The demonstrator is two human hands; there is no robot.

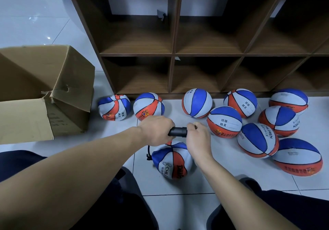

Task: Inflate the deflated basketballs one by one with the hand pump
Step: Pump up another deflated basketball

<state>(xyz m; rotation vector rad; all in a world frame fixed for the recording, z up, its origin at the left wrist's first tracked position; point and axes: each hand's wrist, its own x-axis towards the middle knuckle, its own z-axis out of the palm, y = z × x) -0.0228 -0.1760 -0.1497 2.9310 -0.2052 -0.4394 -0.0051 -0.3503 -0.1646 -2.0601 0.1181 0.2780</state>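
White floor tiles [222,172] ran up to a brown wooden shelf [173,51] with bare cubbies. A person sat on the floor with a saggy basketball [171,160] lying between their knees, well in front of the shelf. Both hands were close together just above that ball. The left hand [156,130] was wrapped tight around the black hand pump [178,131]. The right hand [196,137] gripped the pump's other end, though its handle was hidden under the fingers. A thin black hose [148,152] hung down from the pump to the left side of the ball.

Two more crumpled balls [114,107] sat against the shelf's foot on its left side. A bunch of rounder balls [224,121] lay in front of the shelf on its right side. An open cardboard box [44,90] stood left of the shelf.

It looked like the pumping step was going on for this one ball, and it was still soft. Next, the right hand would need to pull out and push in many times, while the left hand kept the pump steady so the hose stayed in.
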